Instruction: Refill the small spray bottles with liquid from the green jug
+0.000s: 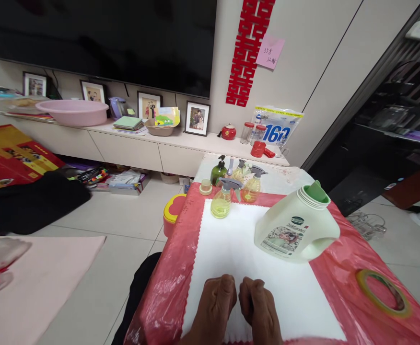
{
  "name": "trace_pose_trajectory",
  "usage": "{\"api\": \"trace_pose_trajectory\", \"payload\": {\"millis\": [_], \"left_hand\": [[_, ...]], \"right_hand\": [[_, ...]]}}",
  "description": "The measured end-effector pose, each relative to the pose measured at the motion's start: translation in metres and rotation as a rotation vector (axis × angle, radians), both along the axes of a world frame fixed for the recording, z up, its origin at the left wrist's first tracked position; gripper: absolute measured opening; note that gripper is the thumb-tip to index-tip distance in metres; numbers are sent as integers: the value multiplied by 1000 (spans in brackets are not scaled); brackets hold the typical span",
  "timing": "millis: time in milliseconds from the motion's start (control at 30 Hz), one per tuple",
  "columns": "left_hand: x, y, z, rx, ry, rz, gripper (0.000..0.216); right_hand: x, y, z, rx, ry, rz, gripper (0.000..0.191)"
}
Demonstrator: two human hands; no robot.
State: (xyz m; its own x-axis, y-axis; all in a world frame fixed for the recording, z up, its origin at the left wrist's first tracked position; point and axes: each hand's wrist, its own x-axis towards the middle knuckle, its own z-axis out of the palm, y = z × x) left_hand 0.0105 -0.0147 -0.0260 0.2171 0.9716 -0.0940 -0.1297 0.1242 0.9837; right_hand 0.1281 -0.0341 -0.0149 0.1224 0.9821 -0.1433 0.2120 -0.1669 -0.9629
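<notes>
Side by side over the front of a white scalloped mat, my left hand and my right hand are closed into loose fists, thumbs on top. Nothing shows in either one, and a small gap parts them. Beyond my right hand stands a large pale green detergent jug with a handle and an open neck, a green piece set in its mouth. A clear spray bottle with yellowish liquid is on the mat's far left corner. Behind it are another spray bottle and a dark green pump bottle.
Red plastic film covers the table around the mat. A roll of tape lies at right, a small round cap at the far left. A yellow-rimmed stool stands beside the table; a low cabinet runs along the wall.
</notes>
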Motion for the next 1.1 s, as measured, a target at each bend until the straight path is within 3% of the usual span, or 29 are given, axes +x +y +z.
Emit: {"api": "trace_pose_trajectory", "payload": {"millis": [333, 567, 767, 933, 1100], "left_hand": [[-2, -2, -6, 16, 28, 0, 66], [-3, -1, -13, 34, 22, -26, 64], [-2, 0, -4, 37, 12, -22, 66], [-1, 2, -1, 25, 24, -23, 67], [-1, 1, -2, 41, 55, -21, 66]], "right_hand": [[-9, -4, -1, -26, -34, -109, 67], [-3, -3, -6, -30, 16, -52, 65], [-6, -4, -3, -81, 43, -154, 64], [-10, -2, 6, -87, 23, -132, 68], [-8, -2, 1, -121, -7, -116, 67]]}}
